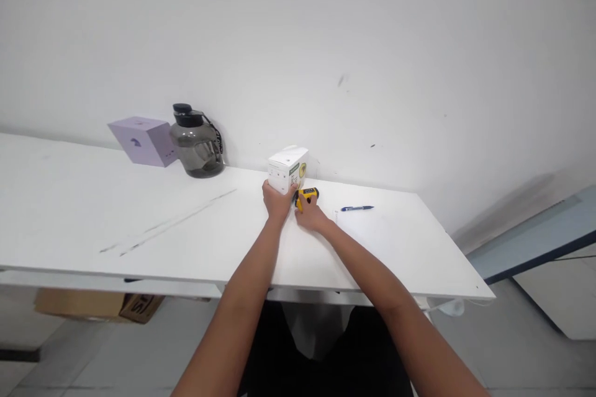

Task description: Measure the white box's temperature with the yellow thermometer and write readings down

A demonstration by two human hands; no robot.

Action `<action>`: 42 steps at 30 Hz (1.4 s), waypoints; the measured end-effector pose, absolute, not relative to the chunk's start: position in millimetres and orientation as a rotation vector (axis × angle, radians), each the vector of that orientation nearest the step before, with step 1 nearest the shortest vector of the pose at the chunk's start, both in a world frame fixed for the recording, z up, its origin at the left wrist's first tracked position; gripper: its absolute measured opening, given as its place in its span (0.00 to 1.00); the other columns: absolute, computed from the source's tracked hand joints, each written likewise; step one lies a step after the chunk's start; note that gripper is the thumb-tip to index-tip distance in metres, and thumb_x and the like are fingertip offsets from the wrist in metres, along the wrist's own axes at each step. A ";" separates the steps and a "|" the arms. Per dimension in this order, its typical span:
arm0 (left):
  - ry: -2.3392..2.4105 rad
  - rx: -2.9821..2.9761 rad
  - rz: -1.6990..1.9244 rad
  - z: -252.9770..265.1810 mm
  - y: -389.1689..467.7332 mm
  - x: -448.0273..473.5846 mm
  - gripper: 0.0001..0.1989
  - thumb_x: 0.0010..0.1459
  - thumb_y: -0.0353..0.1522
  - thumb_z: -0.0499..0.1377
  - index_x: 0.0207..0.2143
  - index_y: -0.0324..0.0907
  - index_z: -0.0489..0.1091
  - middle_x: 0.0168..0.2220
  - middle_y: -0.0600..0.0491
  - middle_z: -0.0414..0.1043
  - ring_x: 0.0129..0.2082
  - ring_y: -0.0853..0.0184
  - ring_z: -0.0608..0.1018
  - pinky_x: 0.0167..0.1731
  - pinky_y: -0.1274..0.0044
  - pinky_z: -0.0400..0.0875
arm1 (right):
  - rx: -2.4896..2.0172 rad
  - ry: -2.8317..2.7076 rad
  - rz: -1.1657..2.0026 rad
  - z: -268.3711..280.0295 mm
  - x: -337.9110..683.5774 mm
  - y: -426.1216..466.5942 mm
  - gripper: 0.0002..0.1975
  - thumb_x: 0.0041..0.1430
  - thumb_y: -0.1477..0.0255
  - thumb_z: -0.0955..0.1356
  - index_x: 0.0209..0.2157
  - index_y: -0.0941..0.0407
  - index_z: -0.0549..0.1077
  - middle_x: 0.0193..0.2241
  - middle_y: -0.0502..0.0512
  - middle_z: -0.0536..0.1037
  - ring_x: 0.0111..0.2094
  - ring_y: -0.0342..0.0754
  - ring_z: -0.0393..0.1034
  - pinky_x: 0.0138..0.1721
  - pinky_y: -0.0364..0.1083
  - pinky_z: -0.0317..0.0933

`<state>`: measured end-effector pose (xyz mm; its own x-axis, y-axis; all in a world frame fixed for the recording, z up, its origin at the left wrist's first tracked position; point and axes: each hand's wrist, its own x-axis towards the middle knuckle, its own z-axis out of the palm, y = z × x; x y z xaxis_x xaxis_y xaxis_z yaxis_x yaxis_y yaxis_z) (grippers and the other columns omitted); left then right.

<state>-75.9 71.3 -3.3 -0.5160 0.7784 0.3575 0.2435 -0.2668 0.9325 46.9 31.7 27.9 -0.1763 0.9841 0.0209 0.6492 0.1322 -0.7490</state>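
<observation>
A small white box (279,177) with a green band and a round yellow-green picture stands on the white table, close to the wall. My left hand (278,201) is closed around its near lower part, with the thumb at the right side. Just right of the box, my right hand (311,214) grips a yellow and black tape measure (308,191). The tape measure is beside the box's right face, near my left thumb. Whether any blade is drawn out is hard to make out. A blue pen (357,208) lies to the right of my right hand.
A dark translucent water jug (198,146) with a black lid and strap stands by the wall at the left. Beside it is a lilac box (139,141). The white table (195,229) has dark scuff marks. A cardboard box (88,304) sits below the table.
</observation>
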 end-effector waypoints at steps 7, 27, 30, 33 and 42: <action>1.727 1.266 2.031 9.5 62.2 -69.7 0.47 0.41 0.43 0.68 0.58 0.39 0.48 0.58 0.35 0.51 0.61 0.48 0.55 0.57 0.57 0.53 | -1.336 -1.994 0.960 59.0 160.3 28.3 0.20 0.60 0.69 0.59 0.52 0.54 0.69 0.47 0.59 0.75 0.43 0.48 0.72 0.42 0.51 0.68; 1.091 2.803 0.312 20.3 4.2 -12.3 0.33 0.50 0.57 0.54 0.50 0.46 0.68 0.55 0.46 0.67 0.54 0.53 0.69 0.52 0.62 0.58 | -1.479 -1.872 0.033 19.4 209.3 -5.0 0.16 0.60 0.57 0.61 0.32 0.55 0.68 0.31 0.56 0.72 0.28 0.48 0.65 0.31 0.47 0.61; 1.112 2.765 0.303 20.3 3.8 -11.0 0.34 0.48 0.58 0.56 0.50 0.47 0.69 0.56 0.47 0.67 0.54 0.53 0.69 0.51 0.63 0.59 | -1.249 -1.891 0.101 6.5 192.4 -18.6 0.20 0.60 0.56 0.58 0.21 0.53 0.63 0.25 0.55 0.69 0.28 0.48 0.64 0.32 0.48 0.60; 1.112 2.729 0.323 19.4 4.1 -10.2 0.35 0.46 0.59 0.56 0.50 0.48 0.69 0.55 0.48 0.67 0.54 0.53 0.69 0.50 0.63 0.59 | -1.158 -1.871 0.327 0.3 185.5 -27.9 0.22 0.63 0.54 0.53 0.26 0.53 0.65 0.28 0.55 0.70 0.31 0.49 0.66 0.34 0.49 0.61; 1.119 2.692 0.298 21.6 4.4 -9.8 0.34 0.46 0.58 0.57 0.50 0.47 0.69 0.55 0.49 0.67 0.54 0.54 0.68 0.50 0.65 0.59 | -1.369 -1.669 1.026 9.7 181.4 -29.6 0.12 0.55 0.60 0.65 0.29 0.55 0.67 0.20 0.47 0.70 0.24 0.44 0.65 0.29 0.44 0.59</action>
<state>-9.8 4.4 21.6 0.6910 0.7152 0.1048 0.6725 -0.6892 0.2696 181.4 -29.6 9.7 -0.1631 0.9853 0.0512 0.3989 0.1133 -0.9100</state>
